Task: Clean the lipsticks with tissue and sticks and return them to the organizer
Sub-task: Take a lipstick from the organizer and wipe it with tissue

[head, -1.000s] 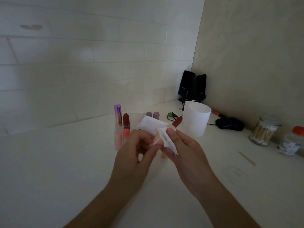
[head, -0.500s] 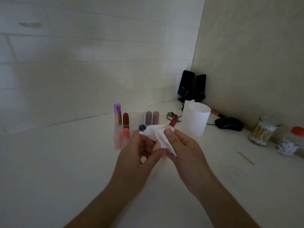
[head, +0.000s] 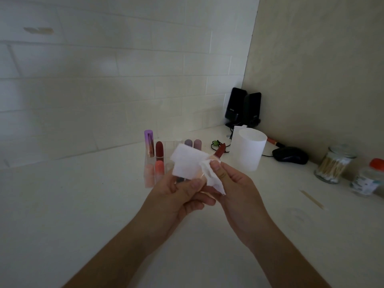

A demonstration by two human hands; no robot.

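Since half a second ago the flat flap of the tissue (head: 186,164) has swung back up and spread wide, hiding the middle slots of the clear organizer (head: 148,179) behind it. The lipstick (head: 220,150) stays raised between both hands, its dark red bullet poking up to the right of the paper. The left hand (head: 176,196) curls thumb and fingers round the lower tube; the right hand (head: 236,190) pinches the crumpled part of the tissue against the tube under its thumb. This looks like a wiping twist in mid-course: cleaning seems unfinished, and this lipstick is not yet back in the organizer
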